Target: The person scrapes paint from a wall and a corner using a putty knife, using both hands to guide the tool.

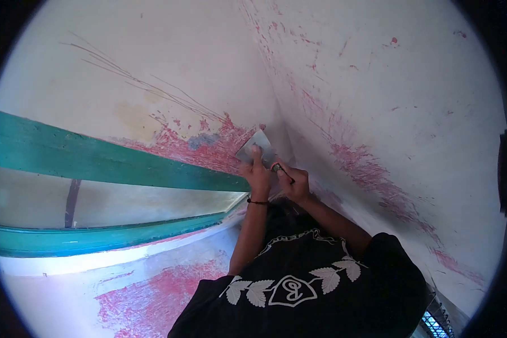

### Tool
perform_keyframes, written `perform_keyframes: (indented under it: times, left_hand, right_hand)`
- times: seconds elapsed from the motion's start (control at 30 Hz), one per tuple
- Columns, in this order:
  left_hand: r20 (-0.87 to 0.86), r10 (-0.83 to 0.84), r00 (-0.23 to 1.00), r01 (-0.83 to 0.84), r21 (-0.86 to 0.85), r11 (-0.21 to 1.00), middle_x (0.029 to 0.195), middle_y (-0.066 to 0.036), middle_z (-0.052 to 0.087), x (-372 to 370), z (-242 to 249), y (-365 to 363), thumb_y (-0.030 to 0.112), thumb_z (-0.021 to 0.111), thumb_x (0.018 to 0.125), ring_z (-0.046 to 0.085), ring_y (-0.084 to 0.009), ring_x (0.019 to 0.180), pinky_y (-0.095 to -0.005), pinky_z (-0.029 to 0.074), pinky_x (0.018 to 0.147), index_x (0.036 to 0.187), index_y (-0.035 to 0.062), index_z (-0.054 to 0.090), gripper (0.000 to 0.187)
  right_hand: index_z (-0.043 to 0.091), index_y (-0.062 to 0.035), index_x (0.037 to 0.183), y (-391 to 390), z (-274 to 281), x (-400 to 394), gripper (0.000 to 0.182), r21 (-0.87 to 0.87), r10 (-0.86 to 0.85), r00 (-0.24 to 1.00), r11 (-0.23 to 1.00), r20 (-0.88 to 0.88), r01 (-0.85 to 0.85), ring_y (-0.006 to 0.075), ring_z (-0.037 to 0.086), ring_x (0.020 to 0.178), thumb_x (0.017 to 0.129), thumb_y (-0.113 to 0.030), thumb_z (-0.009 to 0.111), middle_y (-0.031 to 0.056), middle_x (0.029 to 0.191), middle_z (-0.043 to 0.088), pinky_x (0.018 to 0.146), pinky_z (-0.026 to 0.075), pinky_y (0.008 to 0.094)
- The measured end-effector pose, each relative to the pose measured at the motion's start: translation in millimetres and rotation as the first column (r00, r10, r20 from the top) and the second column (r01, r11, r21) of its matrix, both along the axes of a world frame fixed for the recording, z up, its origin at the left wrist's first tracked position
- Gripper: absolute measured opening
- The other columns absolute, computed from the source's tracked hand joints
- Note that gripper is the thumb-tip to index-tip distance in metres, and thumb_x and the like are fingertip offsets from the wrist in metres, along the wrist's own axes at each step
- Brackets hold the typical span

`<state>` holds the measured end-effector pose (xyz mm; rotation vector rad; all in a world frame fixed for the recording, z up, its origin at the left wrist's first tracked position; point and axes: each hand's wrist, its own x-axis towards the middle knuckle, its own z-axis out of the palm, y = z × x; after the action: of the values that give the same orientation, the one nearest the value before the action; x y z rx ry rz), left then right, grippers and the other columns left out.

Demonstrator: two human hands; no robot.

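Observation:
A putty knife (252,144) with a wide metal blade lies against the wall at the inner corner, over red-stained plaster. My right hand (295,185) is closed round its dark handle, which shows a reddish end. My left hand (258,176), with a dark bracelet at the wrist, grips the knife at the blade, one finger stretched along the metal. Its other fingers are partly hidden. Around the blade the red patch (180,145) looks scratched and uneven, with a small grey-blue spot in it.
Just left of my hands runs a green painted beam (112,159), with a second green strip (107,232) below it. On the right the adjoining white wall (422,112) carries red streaks. Another red patch (152,298) marks the lower left. My black shirt (321,304) fills the bottom.

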<state>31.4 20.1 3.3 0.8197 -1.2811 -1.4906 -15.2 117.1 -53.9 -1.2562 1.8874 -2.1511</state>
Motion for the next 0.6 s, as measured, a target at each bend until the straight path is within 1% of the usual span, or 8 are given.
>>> perform_keyframes:
  times: [0.03, 0.13, 0.23, 0.27, 0.33, 0.47, 0.57, 0.6]
  left_hand:
    - [0.031, 0.034, 0.999, -0.032, -0.052, 0.998, 0.083, 0.002, 0.066, -3.8, -1.2, -4.3, 0.027, 0.063, 0.101, 0.056, -0.0051, 0.071, -0.0232, 0.044, 0.062, 0.085, 0.0007, 0.069, 0.031]
    - [-0.024, -0.052, 0.998, 0.053, 0.019, 0.998, 0.084, 0.002, 0.065, -1.6, -4.0, -15.0, 0.027, 0.064, 0.100, 0.054, -0.0050, 0.073, -0.0238, 0.044, 0.062, 0.087, -0.0030, 0.070, 0.033]
    - [0.117, 0.012, 0.993, -0.017, 0.039, 0.999, 0.084, 0.001, 0.064, 3.9, -25.6, -10.6, 0.027, 0.065, 0.100, 0.054, -0.0066, 0.073, -0.0246, 0.044, 0.063, 0.090, -0.0050, 0.070, 0.034]
    - [0.053, 0.004, 0.999, -0.007, 0.045, 0.999, 0.084, 0.002, 0.064, 1.9, -25.8, -7.6, 0.027, 0.065, 0.099, 0.054, -0.0066, 0.073, -0.0247, 0.044, 0.062, 0.091, -0.0045, 0.070, 0.033]
    - [-0.067, -0.010, 0.998, 0.013, 0.053, 0.999, 0.085, 0.002, 0.064, -5.7, -23.6, -10.0, 0.027, 0.066, 0.099, 0.054, -0.0067, 0.073, -0.0248, 0.044, 0.062, 0.092, -0.0033, 0.070, 0.032]
    - [0.017, -0.049, 0.999, 0.048, 0.032, 0.998, 0.099, -0.006, 0.069, 1.5, -32.9, -12.4, 0.025, 0.061, 0.101, 0.064, -0.0123, 0.082, -0.0271, 0.052, 0.070, 0.111, -0.0027, 0.066, 0.030]
    - [0.051, 0.006, 0.999, -0.013, 0.132, 0.991, 0.086, 0.002, 0.066, 4.4, -36.0, -6.6, 0.023, 0.065, 0.100, 0.055, -0.0067, 0.075, -0.0261, 0.046, 0.065, 0.091, -0.0022, 0.070, 0.027]
    - [0.025, 0.007, 1.000, -0.010, 0.110, 0.994, 0.086, 0.002, 0.065, 0.6, -28.6, -6.1, 0.022, 0.064, 0.100, 0.055, -0.0064, 0.075, -0.0258, 0.045, 0.064, 0.091, -0.0020, 0.069, 0.026]
  right_hand:
    - [0.065, 0.0016, 0.126, -4.7, 11.2, -1.7, 0.034, -0.019, -0.004, 1.000, 1.000, 0.019, 0.004, 0.0130, 0.050, 0.052, 0.094, -0.010, 0.062, 0.0097, 0.061, 0.052, 0.053, 0.043, 0.0287]
    - [0.065, 0.0017, 0.125, 1.1, 25.6, 3.8, 0.034, 0.029, 0.016, 0.996, 0.999, 0.087, -0.018, 0.0112, 0.050, 0.053, 0.094, -0.010, 0.061, 0.0092, 0.061, 0.053, 0.053, 0.043, 0.0279]
    - [0.066, 0.0014, 0.126, 5.6, 11.0, -4.9, 0.034, 0.089, 0.045, 0.998, 0.995, 0.048, -0.050, 0.0106, 0.049, 0.053, 0.094, -0.009, 0.061, 0.0091, 0.061, 0.052, 0.053, 0.043, 0.0279]
    - [0.065, 0.0012, 0.126, 8.0, 3.8, -6.3, 0.034, 0.107, 0.058, 0.998, 0.992, 0.019, -0.060, 0.0105, 0.048, 0.053, 0.094, -0.009, 0.061, 0.0092, 0.060, 0.051, 0.053, 0.043, 0.0279]
    - [0.066, 0.0012, 0.126, 5.8, 9.2, -3.7, 0.034, 0.056, 0.022, 1.000, 0.998, 0.015, -0.022, 0.0111, 0.047, 0.052, 0.093, -0.009, 0.062, 0.0092, 0.060, 0.049, 0.052, 0.042, 0.0283]
    - [0.066, 0.0019, 0.126, 5.4, 12.1, -3.7, 0.035, 0.094, -0.008, 1.000, 0.996, -0.002, 0.008, 0.0124, 0.046, 0.050, 0.093, -0.009, 0.063, 0.0085, 0.058, 0.046, 0.051, 0.041, 0.0287]
    - [0.066, 0.0021, 0.126, 9.6, 3.5, -9.1, 0.035, 0.125, 0.024, 0.999, 0.992, -0.024, -0.021, 0.0135, 0.046, 0.050, 0.092, -0.008, 0.063, 0.0079, 0.058, 0.046, 0.051, 0.041, 0.0290]
    - [0.066, 0.0023, 0.126, 9.3, 6.3, -10.3, 0.035, 0.122, 0.024, 1.000, 0.992, -0.013, -0.022, 0.0141, 0.046, 0.050, 0.092, -0.008, 0.063, 0.0081, 0.058, 0.047, 0.051, 0.041, 0.0292]
